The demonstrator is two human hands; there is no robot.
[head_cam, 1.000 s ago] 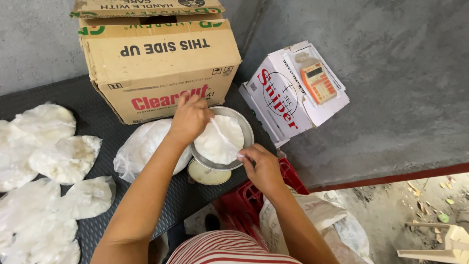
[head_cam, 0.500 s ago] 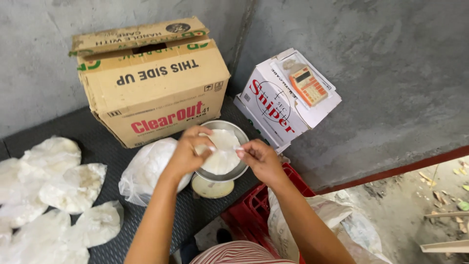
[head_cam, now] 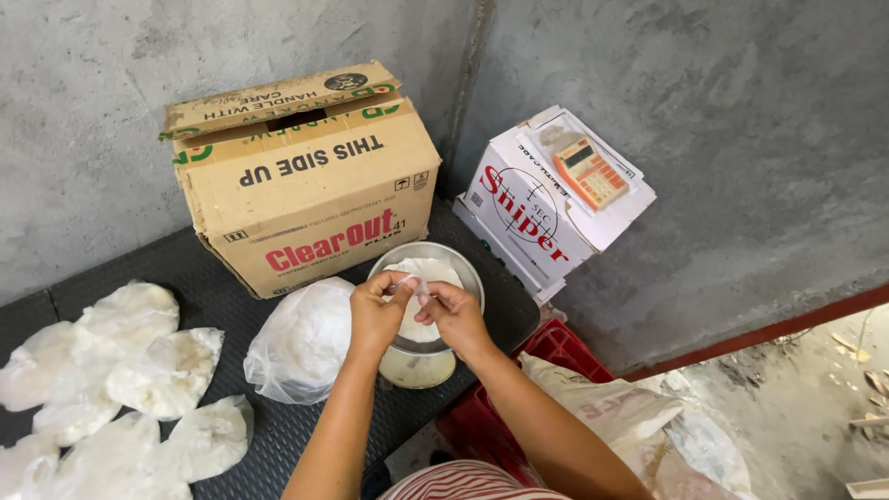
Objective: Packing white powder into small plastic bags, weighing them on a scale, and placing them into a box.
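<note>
Fingers of both hands pinched on thin plastic bag (head_cam: 414, 289) | over metal bowl (head_cam: 468, 268) rim | cardboard box (head_cam: 306, 185) just behind

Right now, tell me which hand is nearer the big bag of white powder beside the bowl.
Left. The left hand is just right of the big bag, over the metal bowl; the right hand is farther right.

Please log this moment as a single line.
left hand: pinching bag | right hand: pinching bag | below: bowl | beside: filled bag
</note>
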